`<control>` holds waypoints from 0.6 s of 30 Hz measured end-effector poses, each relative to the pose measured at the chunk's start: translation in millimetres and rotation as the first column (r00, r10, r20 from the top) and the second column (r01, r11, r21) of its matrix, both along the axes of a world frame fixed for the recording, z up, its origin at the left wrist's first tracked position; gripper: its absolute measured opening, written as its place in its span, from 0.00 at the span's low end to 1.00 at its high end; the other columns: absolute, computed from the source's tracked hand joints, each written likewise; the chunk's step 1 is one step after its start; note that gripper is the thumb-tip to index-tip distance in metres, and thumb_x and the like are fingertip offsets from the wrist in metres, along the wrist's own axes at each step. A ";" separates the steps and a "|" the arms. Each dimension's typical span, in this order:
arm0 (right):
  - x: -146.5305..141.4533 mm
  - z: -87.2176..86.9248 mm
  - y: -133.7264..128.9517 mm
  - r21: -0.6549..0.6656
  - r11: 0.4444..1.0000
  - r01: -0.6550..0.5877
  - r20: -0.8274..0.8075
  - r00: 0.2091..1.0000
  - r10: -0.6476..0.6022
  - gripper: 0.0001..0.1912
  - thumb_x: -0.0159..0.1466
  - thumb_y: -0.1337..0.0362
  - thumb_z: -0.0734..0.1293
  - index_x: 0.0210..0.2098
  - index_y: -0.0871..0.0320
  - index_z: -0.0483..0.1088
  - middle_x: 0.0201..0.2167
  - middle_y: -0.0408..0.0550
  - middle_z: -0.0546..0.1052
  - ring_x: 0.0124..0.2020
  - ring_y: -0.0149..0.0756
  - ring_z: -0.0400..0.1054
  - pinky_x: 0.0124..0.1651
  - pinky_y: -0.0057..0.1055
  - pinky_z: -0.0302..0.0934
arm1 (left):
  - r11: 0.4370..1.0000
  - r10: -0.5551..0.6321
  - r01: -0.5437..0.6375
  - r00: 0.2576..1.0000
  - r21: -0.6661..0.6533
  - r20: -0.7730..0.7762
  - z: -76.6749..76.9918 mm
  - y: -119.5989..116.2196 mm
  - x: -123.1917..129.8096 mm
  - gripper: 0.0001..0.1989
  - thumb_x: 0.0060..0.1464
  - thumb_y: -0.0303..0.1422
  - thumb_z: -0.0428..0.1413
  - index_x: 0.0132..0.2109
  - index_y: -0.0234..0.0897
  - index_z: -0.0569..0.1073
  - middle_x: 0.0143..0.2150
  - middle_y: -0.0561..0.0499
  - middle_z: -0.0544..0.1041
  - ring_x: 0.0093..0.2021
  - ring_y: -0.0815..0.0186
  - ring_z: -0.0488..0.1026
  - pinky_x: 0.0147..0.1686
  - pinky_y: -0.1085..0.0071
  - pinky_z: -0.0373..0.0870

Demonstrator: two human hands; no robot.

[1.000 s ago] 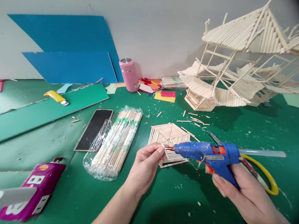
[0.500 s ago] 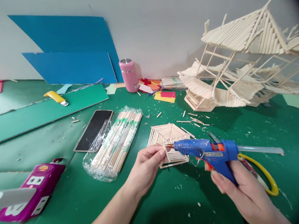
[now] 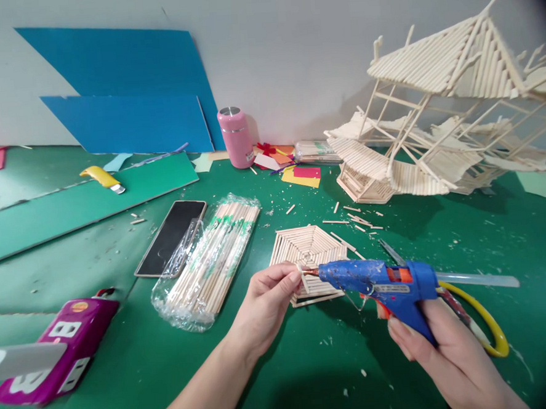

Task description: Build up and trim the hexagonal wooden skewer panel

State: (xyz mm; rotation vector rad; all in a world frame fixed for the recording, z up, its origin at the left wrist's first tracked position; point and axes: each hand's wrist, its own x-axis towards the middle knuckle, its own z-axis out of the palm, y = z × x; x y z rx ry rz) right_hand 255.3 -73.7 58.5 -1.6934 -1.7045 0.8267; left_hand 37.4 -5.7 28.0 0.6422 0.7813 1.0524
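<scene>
My left hand [image 3: 272, 300] pinches a short wooden stick [image 3: 304, 281] between thumb and fingertips. In my right hand [image 3: 439, 345] is a blue glue gun [image 3: 374, 278], gripped by its handle, a clear glue stick protruding from its back. The gun's nozzle touches or nearly touches the stick at my left fingertips. Under the nozzle and my left fingertips lies a hexagonal panel of concentric wooden sticks [image 3: 298, 246], partly hidden by them. Thin strands of glue hang below the gun.
A plastic-wrapped stick bundle [image 3: 216, 263] and a phone [image 3: 168, 238] lie left. Farther back stand a pink flask [image 3: 236, 139] and a wooden stick model [image 3: 415, 115]. Yellow-handled pliers [image 3: 490, 324] lie right. A purple power strip [image 3: 73, 346] and yellow cutter [image 3: 102, 178] are left.
The glue gun has moved slightly right and down in my right hand, its nozzle still at the stick. My left hand has barely shifted.
</scene>
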 end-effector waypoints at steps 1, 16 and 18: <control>-0.2 0.0 -0.9 -0.021 1.000 0.021 -0.008 1.000 -0.021 0.13 0.62 0.53 0.59 0.40 0.53 0.67 0.21 0.42 0.69 0.20 0.33 0.64 0.22 0.26 0.61 | 1.000 0.007 -0.007 1.000 -0.005 0.001 -0.5 -0.3 -0.2 0.05 0.48 0.31 0.60 0.28 0.33 0.77 0.25 0.52 0.71 0.29 0.70 0.66 0.34 0.73 0.62; 5.5 -10.1 -14.9 -0.144 0.986 0.080 -0.034 0.996 -0.086 0.14 0.61 0.51 0.60 0.40 0.51 0.69 0.24 0.44 0.71 0.21 0.33 0.64 0.24 0.26 0.63 | 0.993 0.104 -0.104 0.995 -0.064 0.000 -2.8 1.4 -1.8 0.06 0.42 0.31 0.64 0.29 0.33 0.78 0.26 0.51 0.74 0.29 0.71 0.68 0.33 0.75 0.63; 10.2 -13.3 -15.6 -0.169 0.985 0.039 -0.052 0.997 -0.049 0.14 0.61 0.52 0.61 0.41 0.52 0.69 0.23 0.44 0.71 0.21 0.33 0.65 0.23 0.26 0.63 | 0.990 0.124 -0.124 0.992 -0.072 -0.001 -2.1 1.8 -1.3 0.06 0.41 0.32 0.64 0.29 0.33 0.78 0.26 0.51 0.74 0.29 0.71 0.68 0.33 0.75 0.64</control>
